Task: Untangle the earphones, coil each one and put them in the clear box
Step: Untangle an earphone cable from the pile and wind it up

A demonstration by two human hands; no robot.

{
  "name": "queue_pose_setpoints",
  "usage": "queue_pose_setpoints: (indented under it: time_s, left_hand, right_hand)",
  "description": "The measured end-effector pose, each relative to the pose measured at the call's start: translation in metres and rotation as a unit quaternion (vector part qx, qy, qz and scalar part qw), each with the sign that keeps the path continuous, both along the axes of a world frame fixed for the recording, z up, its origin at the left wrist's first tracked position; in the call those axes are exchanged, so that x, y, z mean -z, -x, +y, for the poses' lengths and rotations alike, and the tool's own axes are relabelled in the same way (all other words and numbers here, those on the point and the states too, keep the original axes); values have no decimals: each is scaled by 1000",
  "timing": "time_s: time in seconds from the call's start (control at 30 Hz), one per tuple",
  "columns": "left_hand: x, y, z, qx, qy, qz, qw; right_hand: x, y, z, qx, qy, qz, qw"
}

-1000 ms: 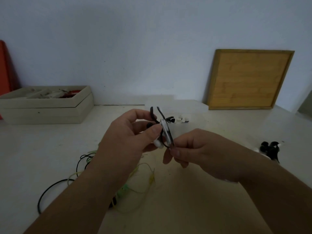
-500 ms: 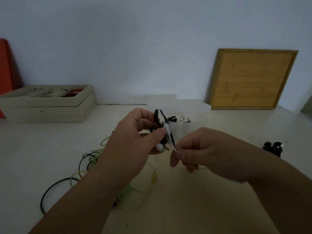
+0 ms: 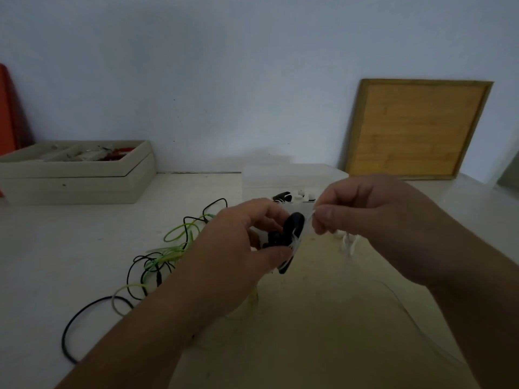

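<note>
Left hand (image 3: 247,248) is raised over the middle of the tabletop (image 3: 309,338), with thumb and curled fingers closed round a coiled earphone (image 3: 292,234), a small black-and-white bundle. Right hand (image 3: 365,211) is just beside it. Thumb and forefinger pinch the white cord (image 3: 311,215) that runs from the bundle. The other fingers are curled under.

Clear box (image 3: 292,175) sits on the tabletop directly behind both hands, near the wall (image 3: 224,80). The hands cover its lower front. Black and white earpieces (image 3: 280,196) show inside through the front wall, but their count is unclear.

Tangle of green and black cables (image 3: 165,256) lies on the tabletop to the left. The left forearm crosses over its near part. One black loop (image 3: 84,313) runs out toward the near left edge.

A white earphone piece (image 3: 348,244) lies below the right hand, partly hidden by it. A thin pale strand (image 3: 407,310) trails along the tabletop on the right.

Beige tray (image 3: 78,181) sits far left against the wall. It holds small items that are too blurred to name. A red object (image 3: 8,113) is at the left frame edge behind it. Wooden board (image 3: 415,127) leans upright against the wall at right, well apart from the box.
</note>
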State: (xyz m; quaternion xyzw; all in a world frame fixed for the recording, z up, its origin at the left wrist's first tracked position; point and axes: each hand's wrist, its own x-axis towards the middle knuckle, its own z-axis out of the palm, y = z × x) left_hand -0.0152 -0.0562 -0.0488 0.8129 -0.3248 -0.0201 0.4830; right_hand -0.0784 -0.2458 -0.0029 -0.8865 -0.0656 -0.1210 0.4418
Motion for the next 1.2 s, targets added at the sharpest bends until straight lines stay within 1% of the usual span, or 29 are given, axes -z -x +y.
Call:
queue_pose_setpoints:
  time_s: [0.1, 0.27, 0.47, 0.6, 0.63, 0.67, 0.7, 0.73, 0.77, 0.8, 0.87, 0.93, 1.1, 1.13, 1.17, 1.2]
  left_hand:
    - [-2, 4, -1, 23, -12, 7, 1000]
    - [-2, 5, -2, 32, 9, 33, 999]
    - [0, 8, -4, 31, 14, 30, 999]
    - [-1, 5, -1, 26, -4, 25, 999]
    - [-2, 3, 1, 26, -8, 27, 999]
    - [-4, 1, 4, 23, -12, 28, 999]
    - [-5, -1, 7, 17, -14, 27, 999]
    - [-7, -3, 9, 9, -17, 23, 1000]
    - [-7, -5, 12, -1, -22, 14, 1000]
    - [-7, -7, 13, -12, -29, 5, 999]
    - [-7, -9, 15, -33, -40, -8, 999]
    - [-6, -11, 16, -53, -48, -17, 997]
    - [-4, -13, 18, -116, -66, -39, 990]
    - [-4, -14, 19, -131, -73, -44, 988]
    - [-3, -15, 19, -143, -78, -44, 986]
    - [-3, -15, 20, -152, -83, -43, 984]
  right_hand:
    - [2, -1, 6, 37, -35, -18, 999]
    - [8, -4, 8, 75, -73, -14, 994]
    - [11, -8, 11, 20, -152, 14, 988]
    - [11, -9, 0, -4, -169, 52, 984]
    - [10, -8, -5, -4, -148, 60, 987]
    - [8, -7, -11, -2, -96, 61, 994]
    - [6, -5, -17, 4, -18, 65, 998]
    - [3, -4, -21, 10, 63, 80, 995]
    - [1, -3, -23, 11, 116, 98, 988]
    - [0, -3, -26, 8, 130, 117, 985]
    - [0, -2, -31, 15, 106, 143, 984]
    - [0, -2, -37, 43, 75, 147, 985]
    - [-4, 0, -60, 130, -42, 158, 978]
    - [-5, 0, -63, 137, -83, 159, 974]
    - [-6, 0, -64, 145, -153, 150, 966]
    - [-7, -1, -66, 149, -252, 131, 947]
